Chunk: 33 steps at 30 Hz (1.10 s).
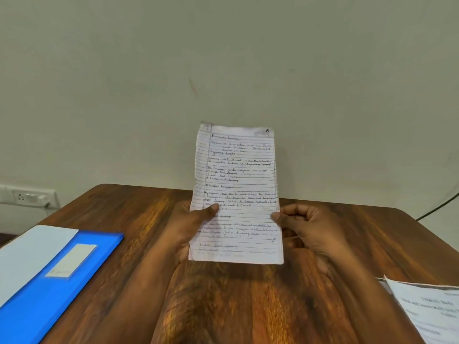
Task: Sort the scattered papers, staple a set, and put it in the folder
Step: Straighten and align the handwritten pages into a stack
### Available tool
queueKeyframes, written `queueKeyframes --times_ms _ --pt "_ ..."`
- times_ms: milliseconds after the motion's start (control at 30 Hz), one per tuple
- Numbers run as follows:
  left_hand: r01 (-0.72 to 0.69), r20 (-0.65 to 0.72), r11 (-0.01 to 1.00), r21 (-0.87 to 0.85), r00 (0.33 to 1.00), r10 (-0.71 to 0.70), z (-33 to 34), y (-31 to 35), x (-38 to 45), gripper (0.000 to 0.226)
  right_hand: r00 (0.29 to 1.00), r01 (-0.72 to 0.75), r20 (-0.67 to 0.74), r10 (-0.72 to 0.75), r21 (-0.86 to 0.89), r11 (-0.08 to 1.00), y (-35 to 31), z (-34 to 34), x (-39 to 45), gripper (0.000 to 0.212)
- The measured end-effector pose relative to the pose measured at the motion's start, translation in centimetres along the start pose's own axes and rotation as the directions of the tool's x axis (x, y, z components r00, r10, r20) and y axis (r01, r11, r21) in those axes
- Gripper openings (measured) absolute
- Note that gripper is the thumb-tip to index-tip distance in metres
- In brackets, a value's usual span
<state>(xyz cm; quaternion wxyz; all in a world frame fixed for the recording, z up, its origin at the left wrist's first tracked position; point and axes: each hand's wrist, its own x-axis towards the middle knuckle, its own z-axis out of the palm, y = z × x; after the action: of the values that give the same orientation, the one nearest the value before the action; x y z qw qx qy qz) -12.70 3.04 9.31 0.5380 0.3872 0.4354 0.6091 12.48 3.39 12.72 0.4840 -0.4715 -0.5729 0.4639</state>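
A set of lined, handwritten papers [237, 184] stands upright above the middle of the wooden table [139, 219]. My left hand [188, 227] pinches its left edge, thumb on the front. My right hand [308, 229] pinches its right edge, fingers curled behind. A blue folder [49, 289] with a white label lies closed at the left, a white sheet [29, 254] resting on its far corner. No stapler is in view.
Printed papers [432, 311] lie at the table's right front corner. A wall socket strip [27, 196] sits low on the wall at the left. A dark cable [439, 204] runs down at the right. The pale wall stands just behind the table.
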Motion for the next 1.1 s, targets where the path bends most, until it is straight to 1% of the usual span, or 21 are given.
queueKeyframes --times_ms 67,200,300,433,500,667,733,867,967,1100 --pt "-0.04 -0.039 0.999 -0.013 0.998 0.039 -0.5 0.0 0.3 0.025 0.997 -0.017 0.071 0.019 -0.034 0.999 -0.2 -0.2 -0.2 0.016" --pt "-0.135 -0.142 0.991 -0.016 0.981 0.131 -0.9 0.1 0.6 0.018 0.97 -0.075 0.218 0.105 -0.141 0.987 -0.3 -0.3 -0.3 0.028" --pt "-0.176 -0.189 0.984 -0.016 0.967 0.17 -0.7 0.3 0.4 0.018 0.957 -0.08 0.264 0.124 -0.174 0.981 -0.1 -0.3 -0.4 0.023" --pt "-0.234 -0.231 0.972 0.026 0.944 0.234 -0.8 0.6 0.3 0.016 0.956 -0.063 0.27 0.116 -0.198 0.978 0.0 -0.2 -0.4 0.012" --pt "-0.242 -0.24 0.97 0.028 0.94 0.242 -0.8 0.6 0.3 0.013 0.955 -0.06 0.273 0.119 -0.212 0.975 -0.1 -0.2 -0.4 0.011" --pt "-0.254 -0.233 0.965 0.056 0.937 0.26 -0.6 0.5 0.2 0.009 0.951 -0.078 0.279 0.132 -0.196 0.977 -0.5 -0.1 -0.7 0.033" --pt "-0.268 -0.232 0.961 0.068 0.933 0.277 -0.5 0.5 0.1 0.008 0.965 -0.065 0.241 0.106 -0.174 0.983 -0.4 0.1 -0.6 0.034" --pt "-0.281 -0.212 0.956 0.083 0.932 0.293 -0.2 0.3 -0.1 0.008 0.985 -0.044 0.163 0.062 -0.112 0.993 0.4 0.6 -0.4 0.024" --pt "-0.29 -0.206 0.952 0.094 0.93 0.304 -0.2 0.2 0.0 0.008 0.986 -0.065 0.15 0.076 -0.074 0.995 0.6 0.6 -0.2 0.018" --pt "-0.301 -0.205 0.947 0.114 0.925 0.318 -0.1 0.1 0.1 0.008 0.984 -0.091 0.146 0.098 -0.054 0.994 1.0 0.3 0.1 0.017"
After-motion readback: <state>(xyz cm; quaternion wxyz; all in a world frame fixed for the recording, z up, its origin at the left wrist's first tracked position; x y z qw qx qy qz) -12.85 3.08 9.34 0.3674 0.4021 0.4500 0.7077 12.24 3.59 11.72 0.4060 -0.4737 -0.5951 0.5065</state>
